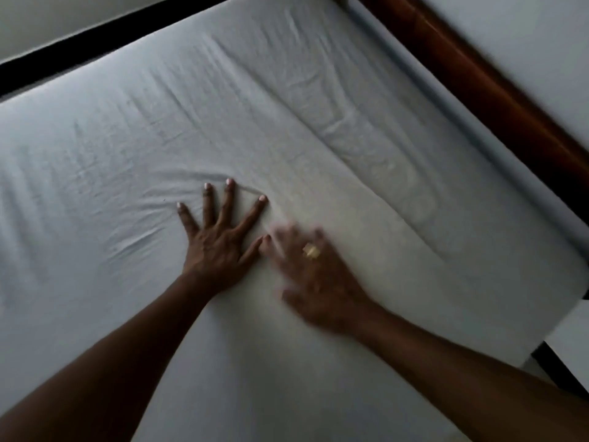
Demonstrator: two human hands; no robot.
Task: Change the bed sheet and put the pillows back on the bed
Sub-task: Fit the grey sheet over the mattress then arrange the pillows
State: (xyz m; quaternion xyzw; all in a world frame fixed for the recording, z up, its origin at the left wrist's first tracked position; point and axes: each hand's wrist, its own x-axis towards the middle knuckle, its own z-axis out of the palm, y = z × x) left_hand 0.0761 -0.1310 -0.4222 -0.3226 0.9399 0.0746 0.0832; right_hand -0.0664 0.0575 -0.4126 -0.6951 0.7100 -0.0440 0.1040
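**While the Sheet Lies Spread: Smoothing and Handling Notes**

Because the bed sheet [127,138] is thin, light, soft cloth, it will probably bunch under a sideways push rather than slide as one piece. It lies spread over the whole visible top of the bed, with fine creases fanned around the left fingertips. A long raised fold [376,161] runs toward the wooden headboard [471,90].

The left hand [220,237] rests flat on the sheet near the middle, fingers straight and spread, gripping nothing. The right hand [318,279], wearing a ring [311,251], lies just beside the left thumb. It is blurred, but its fingers appear extended and flat, holding nothing.

To shift the sheet, take hold at a hem or corner, not mid-panel. Flat palms suit only pressing creases outward.

The sheet drops over the mattress side at lower right, and a dark rail [95,36] borders the far side. Broad open sheet lies to the left and ahead for sweeping strokes. No pillows are in view, so that step is judged not yet done.
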